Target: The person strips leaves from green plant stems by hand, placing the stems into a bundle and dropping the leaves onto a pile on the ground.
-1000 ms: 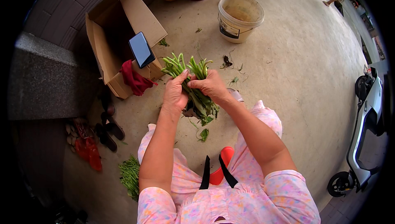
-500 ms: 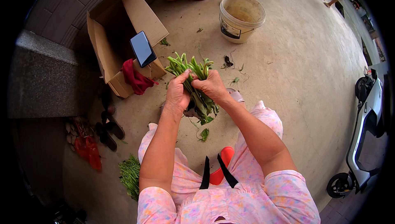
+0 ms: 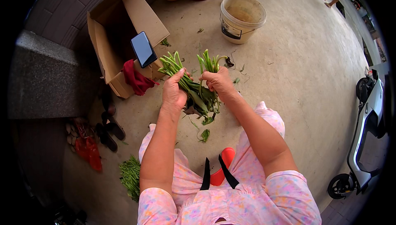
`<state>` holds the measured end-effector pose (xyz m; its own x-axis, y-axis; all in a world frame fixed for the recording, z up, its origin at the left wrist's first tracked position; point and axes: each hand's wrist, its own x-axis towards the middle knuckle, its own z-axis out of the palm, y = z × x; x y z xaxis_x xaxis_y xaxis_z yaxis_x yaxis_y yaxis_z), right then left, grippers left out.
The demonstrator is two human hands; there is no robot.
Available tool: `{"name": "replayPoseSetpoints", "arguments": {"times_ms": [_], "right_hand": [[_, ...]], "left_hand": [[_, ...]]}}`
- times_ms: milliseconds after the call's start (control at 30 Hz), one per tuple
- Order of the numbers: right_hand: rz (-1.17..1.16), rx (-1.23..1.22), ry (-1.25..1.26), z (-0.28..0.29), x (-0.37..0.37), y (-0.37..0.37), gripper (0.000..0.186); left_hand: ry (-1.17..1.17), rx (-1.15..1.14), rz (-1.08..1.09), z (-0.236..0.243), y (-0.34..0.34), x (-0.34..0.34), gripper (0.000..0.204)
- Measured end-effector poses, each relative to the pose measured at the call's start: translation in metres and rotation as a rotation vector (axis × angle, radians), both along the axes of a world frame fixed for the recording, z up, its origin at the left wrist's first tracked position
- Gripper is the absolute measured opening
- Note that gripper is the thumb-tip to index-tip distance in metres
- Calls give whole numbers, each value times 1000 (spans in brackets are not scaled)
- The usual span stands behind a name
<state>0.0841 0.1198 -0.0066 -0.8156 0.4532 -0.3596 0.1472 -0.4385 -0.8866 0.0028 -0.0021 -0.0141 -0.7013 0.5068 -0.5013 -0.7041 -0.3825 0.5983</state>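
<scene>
Leafy green stems (image 3: 198, 98) hang between my hands, cut ends up and dark leaves drooping toward my knees. My left hand (image 3: 175, 91) is closed round one part of the bunch, its stalk ends fanning out toward the cardboard box. A smaller clump of green stalks (image 3: 210, 62) is gripped in my right hand (image 3: 221, 82), a short gap away. Below the hands the leaves of both parts overlap. A loose leaf (image 3: 204, 135) lies on the floor between my feet.
An open cardboard box (image 3: 99, 43) stands at the left, with a phone (image 3: 143, 49) and a dark red cloth (image 3: 136, 78) on its edge. Ahead is a cream bucket (image 3: 241, 20). A green pile (image 3: 130, 177) lies near my left leg; a scooter (image 3: 365, 130) stands far right.
My hands have moved apart, splitting the top of the bunch into two clumps. The right hand shifted slightly right, the left slightly left.
</scene>
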Motion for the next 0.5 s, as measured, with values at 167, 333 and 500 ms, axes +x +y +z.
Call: {"name": "replayPoseSetpoints", "arguments": {"times_ms": [167, 333, 500], "right_hand": [[-38, -171, 51, -3, 5, 9, 6], [-155, -302, 48, -1, 8, 23, 5], [-259, -409, 62, -3, 11, 43, 6]], "left_hand": [[11, 48, 28, -5, -8, -8, 13], [0, 91, 118, -4, -20, -21, 12], [-24, 89, 165, -3, -37, -37, 11]]}}
